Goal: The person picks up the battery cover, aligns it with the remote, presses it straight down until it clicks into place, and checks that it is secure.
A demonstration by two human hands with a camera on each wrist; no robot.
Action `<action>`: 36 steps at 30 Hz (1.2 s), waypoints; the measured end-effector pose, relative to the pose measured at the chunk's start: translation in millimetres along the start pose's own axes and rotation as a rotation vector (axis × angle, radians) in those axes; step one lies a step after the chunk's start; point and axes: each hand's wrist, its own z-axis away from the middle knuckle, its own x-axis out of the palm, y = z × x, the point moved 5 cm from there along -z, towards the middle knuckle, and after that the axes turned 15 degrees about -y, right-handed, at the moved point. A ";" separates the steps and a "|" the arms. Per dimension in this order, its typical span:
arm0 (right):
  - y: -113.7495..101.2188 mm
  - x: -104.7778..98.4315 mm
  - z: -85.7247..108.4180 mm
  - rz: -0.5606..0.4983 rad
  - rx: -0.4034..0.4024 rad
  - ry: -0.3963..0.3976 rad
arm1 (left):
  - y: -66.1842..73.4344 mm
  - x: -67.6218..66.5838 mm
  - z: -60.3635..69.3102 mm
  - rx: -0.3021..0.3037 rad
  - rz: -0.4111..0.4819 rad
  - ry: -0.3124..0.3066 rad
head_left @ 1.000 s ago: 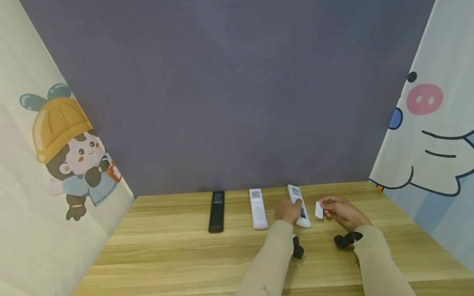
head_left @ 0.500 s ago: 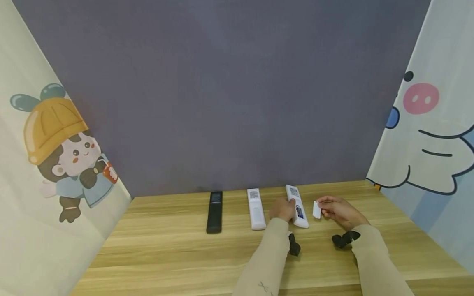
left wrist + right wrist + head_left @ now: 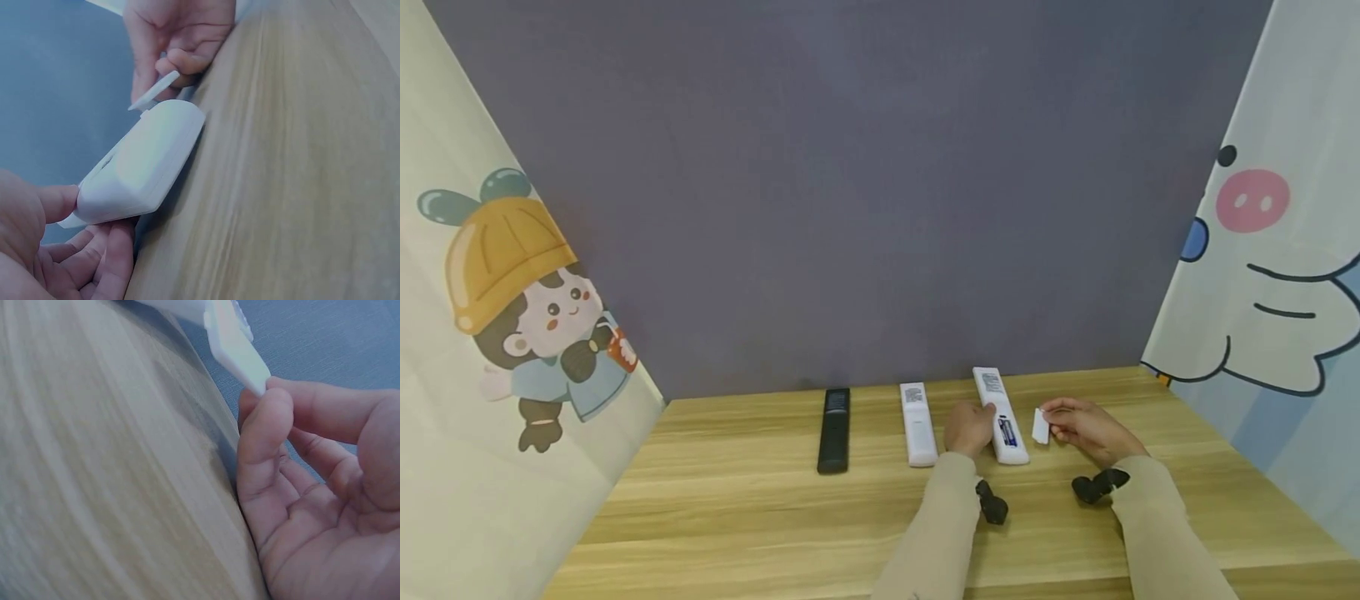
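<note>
In the head view my left hand (image 3: 968, 428) grips the rightmost white remote control (image 3: 999, 407) from its left side. Its back faces up, and the battery compartment (image 3: 1007, 432) is uncovered, with batteries inside. The left wrist view has the thumb on one side of the remote (image 3: 147, 162) and the fingers curled beneath it. To the right, my right hand (image 3: 1090, 428) pinches a small white battery cover (image 3: 1041, 426) between thumb and fingers. Up close in the right wrist view, the cover (image 3: 240, 359) is held by its end, tilted.
A second white remote (image 3: 919, 425) lies face down left of my left hand, its cover on. Farther left is a black remote (image 3: 834, 432). All are on a wooden table (image 3: 737, 517), with a grey panel (image 3: 865, 208) rising behind and printed curtains at both sides.
The remote in my left hand has shifted slightly and tilted toward the camera. My left thumb has moved off the battery compartment, exposing the batteries. My right hand still pinches the cover.
</note>
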 end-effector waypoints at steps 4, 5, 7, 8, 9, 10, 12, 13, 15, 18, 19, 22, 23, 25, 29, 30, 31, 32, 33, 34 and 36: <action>-0.9 1.2 0.4 -0.003 0.000 -0.005 | -3.6 -1.1 1.5 0.008 0.060 -0.020; -0.8 1.3 0.6 -0.009 0.004 0.002 | -4.2 -1.5 1.9 0.011 0.067 -0.023; -1.6 1.5 1.1 -0.011 0.001 -0.003 | -5.7 -2.2 2.3 0.017 0.080 -0.024; -1.9 1.4 1.2 -0.010 0.000 -0.006 | -6.4 -2.5 2.2 0.021 0.085 -0.022; -2.1 1.4 1.1 -0.012 -0.002 -0.009 | -7.1 -2.9 2.1 0.023 0.086 -0.018; -2.3 1.4 1.1 -0.014 -0.004 -0.010 | -7.9 -2.9 1.8 0.025 0.093 -0.017; -2.2 1.5 1.0 -0.024 -0.005 -0.003 | -9.6 -2.7 1.2 0.023 0.119 -0.019; -2.0 1.7 1.0 -0.025 -0.005 -0.004 | -10.4 -2.6 1.1 0.022 0.130 -0.022; -1.6 2.3 1.0 -0.023 -0.005 -0.012 | -10.9 -2.8 1.4 0.023 0.141 -0.026; -0.9 2.7 0.9 -0.032 -0.002 -0.003 | -10.7 -3.7 2.8 0.031 0.139 -0.030; -0.8 2.9 0.8 -0.028 -0.004 -0.011 | -10.4 -4.1 3.3 0.036 0.133 -0.030; -0.9 3.3 0.3 -0.035 -0.009 -0.012 | -10.8 -4.7 3.6 0.047 0.129 -0.031; -1.2 3.6 0.1 -0.034 -0.012 -0.018 | -11.0 -5.2 4.0 0.048 0.131 -0.033; -1.7 3.9 0.5 -0.031 -0.014 -0.026 | -11.1 -5.2 4.7 0.047 0.139 -0.043; -3.2 2.6 2.2 -0.030 -0.011 -0.018 | -10.6 -4.7 4.6 0.052 0.155 -0.057; -3.8 2.5 2.6 -0.025 -0.010 -0.017 | -10.8 -4.4 4.0 0.053 0.158 -0.057; -4.7 2.7 2.7 -0.016 -0.009 -0.019 | -11.1 -4.3 3.4 0.058 0.155 -0.056; -5.4 2.8 2.4 -0.005 -0.007 -0.019 | -11.3 -4.6 3.1 0.062 0.152 -0.052; -6.1 3.2 1.9 0.010 -0.004 -0.022 | -11.6 -4.9 2.9 0.061 0.153 -0.049; -7.0 3.7 1.1 0.026 -0.001 -0.022 | -12.2 -5.1 2.5 0.061 0.155 -0.045; -8.8 4.4 -1.0 0.063 0.003 -0.024 | -13.0 -5.5 3.1 0.057 0.167 -0.047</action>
